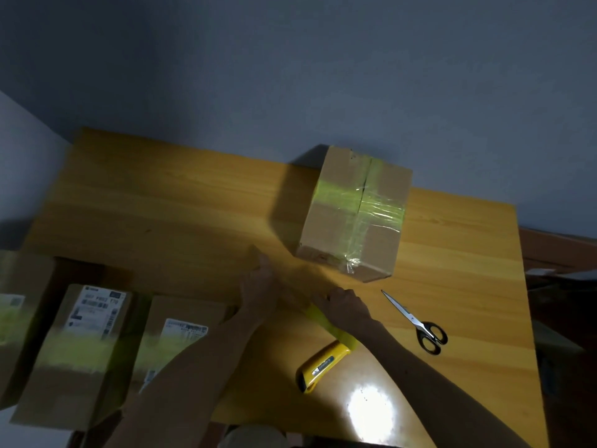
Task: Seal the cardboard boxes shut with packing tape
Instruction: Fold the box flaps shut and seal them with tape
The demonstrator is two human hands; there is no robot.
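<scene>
A sealed cardboard box (352, 215) with a cross of clear yellowish tape stands at the back right of the wooden table (161, 205). Between my hands is a motion-blurred cardboard piece or box (290, 286) with a yellow-green tape band (339, 331); its shape is unclear. My left hand (258, 286) lies against its left edge with fingers stretched forward. On its right part rests my right hand (345, 308), knuckles up and fingertips hidden by blur. Three taped, labelled boxes (87, 344) (174, 337) (13, 315) sit at the left.
A yellow utility knife (323, 363) lies near the front edge, just under my right forearm. Black-handled scissors (416, 321) lie to the right of my right hand. A grey wall runs behind the table, with dark furniture at the far right.
</scene>
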